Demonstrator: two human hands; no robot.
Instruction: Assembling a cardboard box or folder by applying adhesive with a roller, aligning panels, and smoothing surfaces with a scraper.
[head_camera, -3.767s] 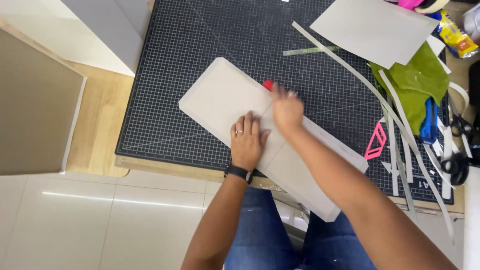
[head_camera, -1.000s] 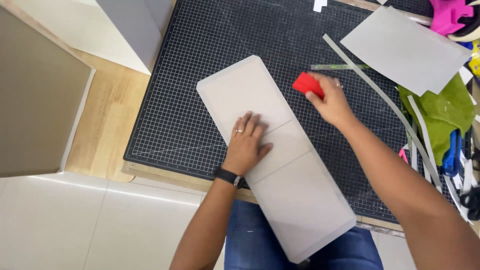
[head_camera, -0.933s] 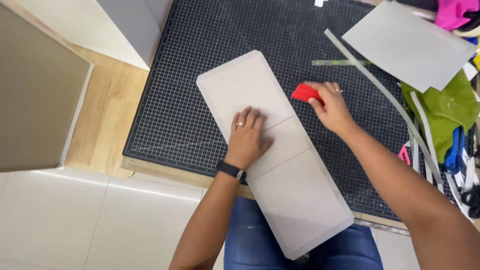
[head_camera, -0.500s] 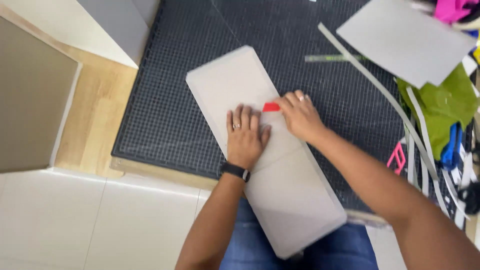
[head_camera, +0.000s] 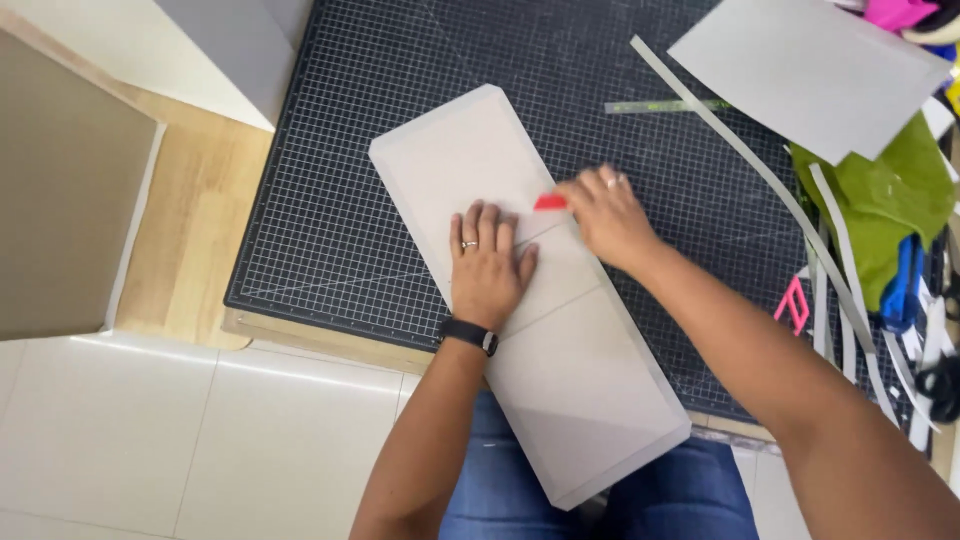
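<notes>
The left hand (head_camera: 487, 265) lies flat, fingers spread a little, palm down on a long grey sheet of board (head_camera: 520, 290) that runs slantwise across the black gridded cutting mat (head_camera: 340, 200) and hangs over the mat's near edge above the person's lap. A ring shows on one finger and a dark band (head_camera: 467, 335) sits on the wrist. Just beside it, touching the same board, the right hand (head_camera: 605, 215) is curled around a small red tool (head_camera: 550, 202), whose tip pokes out toward the left hand's fingertips and presses against the board; the two hands are close together, nearly meeting. A faint crease line crosses the board under and below the left palm.

Beyond the right hand, a slim green-tinted ruler (head_camera: 665, 105) lies on the mat, and a long thin grey strip (head_camera: 740, 150) curves away past it. Farther out on that side rest a large grey sheet (head_camera: 810, 70), a crumpled green plastic bag (head_camera: 885, 200), a small pink frame-shaped piece (head_camera: 793, 303) and more offcut strips (head_camera: 835, 270). Off to the left hand's side, well apart, a beige board (head_camera: 60, 190) lies over the wooden table edge (head_camera: 200, 220).
</notes>
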